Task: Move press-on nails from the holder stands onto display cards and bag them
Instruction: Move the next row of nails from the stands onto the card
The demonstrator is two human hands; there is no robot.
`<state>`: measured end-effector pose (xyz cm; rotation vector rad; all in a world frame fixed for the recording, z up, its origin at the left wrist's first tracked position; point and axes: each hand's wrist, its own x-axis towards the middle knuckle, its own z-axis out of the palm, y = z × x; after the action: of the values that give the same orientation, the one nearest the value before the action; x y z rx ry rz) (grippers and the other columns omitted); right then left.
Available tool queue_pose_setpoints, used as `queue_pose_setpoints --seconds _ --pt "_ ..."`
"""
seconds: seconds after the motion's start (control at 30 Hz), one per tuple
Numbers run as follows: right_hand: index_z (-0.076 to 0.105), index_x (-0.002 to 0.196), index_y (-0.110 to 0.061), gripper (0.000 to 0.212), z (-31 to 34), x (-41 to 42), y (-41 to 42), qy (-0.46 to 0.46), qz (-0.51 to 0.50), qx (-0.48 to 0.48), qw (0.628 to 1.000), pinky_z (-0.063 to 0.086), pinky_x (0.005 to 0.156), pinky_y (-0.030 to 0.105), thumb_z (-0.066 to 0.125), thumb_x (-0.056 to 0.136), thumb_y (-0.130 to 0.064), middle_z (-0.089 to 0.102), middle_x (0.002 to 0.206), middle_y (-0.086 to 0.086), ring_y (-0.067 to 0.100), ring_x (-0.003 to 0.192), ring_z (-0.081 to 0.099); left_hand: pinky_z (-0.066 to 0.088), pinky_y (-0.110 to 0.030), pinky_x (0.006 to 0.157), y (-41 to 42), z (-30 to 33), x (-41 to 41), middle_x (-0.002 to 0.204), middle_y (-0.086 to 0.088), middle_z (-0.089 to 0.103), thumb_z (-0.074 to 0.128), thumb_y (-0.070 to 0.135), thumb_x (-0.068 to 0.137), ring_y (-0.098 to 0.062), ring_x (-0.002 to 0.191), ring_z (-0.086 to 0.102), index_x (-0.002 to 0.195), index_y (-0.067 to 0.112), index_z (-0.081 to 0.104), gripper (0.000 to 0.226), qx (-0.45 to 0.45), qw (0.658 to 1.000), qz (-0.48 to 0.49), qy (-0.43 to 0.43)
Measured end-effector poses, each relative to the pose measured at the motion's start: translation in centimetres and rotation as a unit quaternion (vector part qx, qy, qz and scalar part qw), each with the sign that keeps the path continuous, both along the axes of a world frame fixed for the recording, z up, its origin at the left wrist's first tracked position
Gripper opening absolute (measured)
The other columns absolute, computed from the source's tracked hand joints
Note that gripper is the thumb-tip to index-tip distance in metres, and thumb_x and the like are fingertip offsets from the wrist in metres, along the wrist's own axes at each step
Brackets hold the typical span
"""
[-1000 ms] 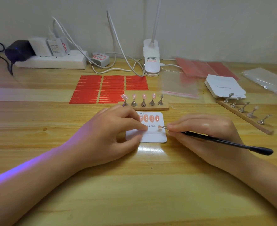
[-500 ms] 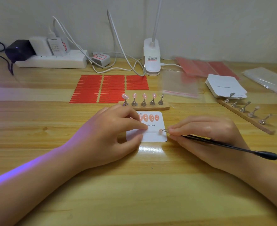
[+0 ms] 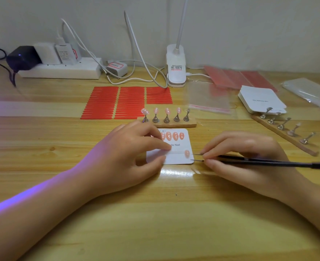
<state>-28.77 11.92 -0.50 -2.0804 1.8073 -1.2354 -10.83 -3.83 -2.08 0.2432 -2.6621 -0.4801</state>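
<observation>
Two bare hands work over a white display card [image 3: 178, 147] lying flat on the wooden table [image 3: 155, 223] in the head view. The left hand [image 3: 129, 157] rests on the card's left part, forefinger stretched out and pressing near the printed words, thumb curled at the card's lower left edge; the fingers lie loosely apart and grip nothing. The right hand [image 3: 249, 157] pinches black tweezers [image 3: 264, 161] between thumb and fingertips, the tool's handle running out to the right. The tweezer tips stand slightly apart just beside the card's right edge, and a single pink press-on nail [image 3: 187, 153] lies on the card's lower row next to the upper tip; whether the tip touches it cannot be told. Four more pink nails [image 3: 172, 136] sit in a row along the card's top, partly hidden by the left forefinger.

Just behind the card stands a wooden holder stand [image 3: 174, 123] with five metal posts, four bearing pink nails and the rightmost one bare. A second holder stand [image 3: 285, 132] lies slantwise to the right, one post carrying a pale nail. Behind it rests a stack of white cards [image 3: 260, 98], with clear bags [image 3: 208, 98] nearby. Red adhesive strips [image 3: 117, 102] cover the table further back, before a white power strip [image 3: 61, 70] and a lamp base [image 3: 176, 70]
</observation>
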Motion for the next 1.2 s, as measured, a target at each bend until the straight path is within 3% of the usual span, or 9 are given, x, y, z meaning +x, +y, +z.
queue_pose_setpoints --seconds 0.17,0.33,0.5,0.6,0.67,0.73,0.83,0.97,1.2 --pt "0.072 0.074 -0.029 0.009 0.4 -0.2 -0.2 -0.178 -0.089 0.044 0.979 0.046 0.066 0.006 0.073 0.066 -0.030 0.072 0.079 -0.014 -0.002 0.075 0.066 0.042 -0.030 0.078 0.0 0.0 0.0 0.095 0.010 0.059 0.047 0.040 0.084 -0.011 0.087 0.053 0.102 0.025 0.070 0.033 0.004 1.000 0.001 0.000" --pt "0.074 0.074 -0.024 0.011 0.5 0.5 -0.8 -0.250 -0.091 0.050 0.963 0.047 0.061 0.005 0.069 0.065 -0.027 0.072 0.077 -0.012 -0.003 0.071 0.066 0.044 -0.032 0.078 0.0 0.0 -0.1 0.095 0.010 0.058 0.047 0.040 0.083 -0.011 0.088 0.054 0.102 0.025 0.070 0.033 0.006 1.000 0.002 -0.003" --pt "0.070 0.091 -0.025 0.028 0.3 1.0 -1.1 -0.209 -0.111 -0.012 0.972 0.052 0.064 0.016 0.050 0.081 -0.042 0.070 0.066 0.001 0.007 0.061 0.068 0.046 -0.035 0.077 0.1 0.0 -0.2 0.094 0.010 0.058 0.048 0.040 0.083 -0.013 0.087 0.056 0.100 0.024 0.071 0.033 0.016 1.000 0.001 0.003" --pt "0.067 0.097 -0.025 0.030 0.0 1.3 -1.1 -0.156 -0.104 -0.027 0.982 0.051 0.052 0.018 0.044 0.087 -0.042 0.068 0.061 -0.006 0.005 0.049 0.064 0.045 -0.033 0.077 0.0 0.0 -0.2 0.094 0.011 0.058 0.048 0.040 0.083 -0.013 0.087 0.056 0.100 0.023 0.071 0.033 0.015 1.000 -0.002 0.003" --pt "0.068 0.091 -0.019 0.017 -0.3 1.4 -1.3 -0.062 -0.111 -0.029 0.991 0.049 0.061 0.011 0.054 0.092 -0.030 0.068 0.072 -0.012 -0.003 0.065 0.065 0.045 -0.032 0.078 -0.1 0.0 -0.2 0.095 0.012 0.057 0.048 0.040 0.083 -0.013 0.088 0.056 0.100 0.024 0.070 0.032 0.014 1.000 -0.002 0.001" --pt "0.065 0.088 -0.016 0.008 -0.6 1.4 -1.5 -0.020 -0.117 -0.001 0.993 0.047 0.072 0.010 0.068 0.084 -0.023 0.069 0.085 -0.010 -0.003 0.080 0.063 0.045 -0.032 0.078 -0.1 -0.1 -0.2 0.095 0.012 0.057 0.048 0.040 0.083 -0.013 0.087 0.055 0.100 0.024 0.070 0.032 0.014 1.000 -0.002 0.001" --pt "0.052 0.086 -0.023 0.029 -0.6 1.3 -1.5 -0.036 -0.090 0.053 0.994 0.043 0.083 0.008 0.077 0.072 -0.023 0.069 0.091 -0.010 0.000 0.092 0.061 0.045 -0.032 0.078 -0.1 -0.1 -0.2 0.095 0.010 0.058 0.049 0.040 0.082 -0.014 0.087 0.055 0.100 0.024 0.070 0.032 0.016 1.000 -0.002 0.000" --pt "0.049 0.087 -0.025 0.031 -0.6 1.4 -1.6 -0.054 -0.065 0.087 0.993 0.049 0.088 0.025 0.075 0.069 -0.026 0.068 0.088 -0.007 0.010 0.091 0.064 0.044 -0.033 0.078 -0.1 0.0 -0.2 0.095 0.010 0.058 0.049 0.040 0.082 -0.014 0.087 0.055 0.100 0.024 0.070 0.033 0.014 1.000 0.000 -0.001" --pt "0.051 0.085 -0.025 0.030 -0.7 1.1 -1.6 -0.119 -0.063 0.102 0.986 0.048 0.076 0.012 0.076 0.073 -0.015 0.068 0.086 -0.005 0.005 0.085 0.063 0.045 -0.034 0.078 -0.2 0.0 -0.2 0.095 0.011 0.058 0.049 0.041 0.082 -0.015 0.088 0.056 0.101 0.024 0.070 0.033 0.018 1.000 -0.002 -0.004"
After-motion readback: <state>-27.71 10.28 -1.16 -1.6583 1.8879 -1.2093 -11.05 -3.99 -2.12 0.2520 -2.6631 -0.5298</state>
